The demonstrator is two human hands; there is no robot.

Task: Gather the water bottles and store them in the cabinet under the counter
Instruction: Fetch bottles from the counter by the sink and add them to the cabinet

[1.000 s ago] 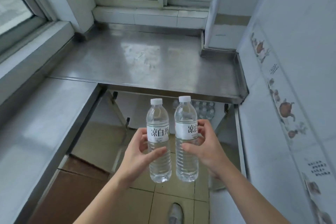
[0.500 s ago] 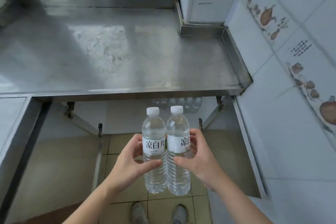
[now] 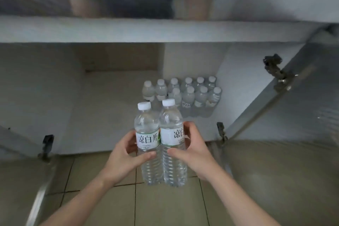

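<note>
Below the steel counter's front edge (image 3: 165,29), the cabinet stands open, pale floor (image 3: 102,115) bare on its left side. Left hand (image 3: 126,158) wraps a clear ribbed plastic water bottle with white cap and white printed label (image 3: 147,139); fingers curl behind, thumb across the front under the label. Right hand (image 3: 192,150) wraps a second identical clear capped bottle (image 3: 172,137) the same way. Both bottles are upright, sides touching, held in the air over the tan tiled floor (image 3: 165,203) just outside the cabinet's front edge.

Stored cluster of matching white-capped bottles (image 3: 187,93) sits toward the back right corner of the cabinet floor, two rows, near the right wall. Right-hand open metal door (image 3: 293,106) swings out, dark hinge (image 3: 275,68) near its top.

Step in hand, judged: carry the pair in and set them down beside the cluster.
- Keep them upright and pressed together; lower the bases flat.
- Aim for the bare floor at the near-left edge of the cluster, close but without knocking the front row.
- Keep caps below the counter lip on entry.
- Let go only once both bases sit flat; ribbed walls may flex, so grip moderately.
</note>
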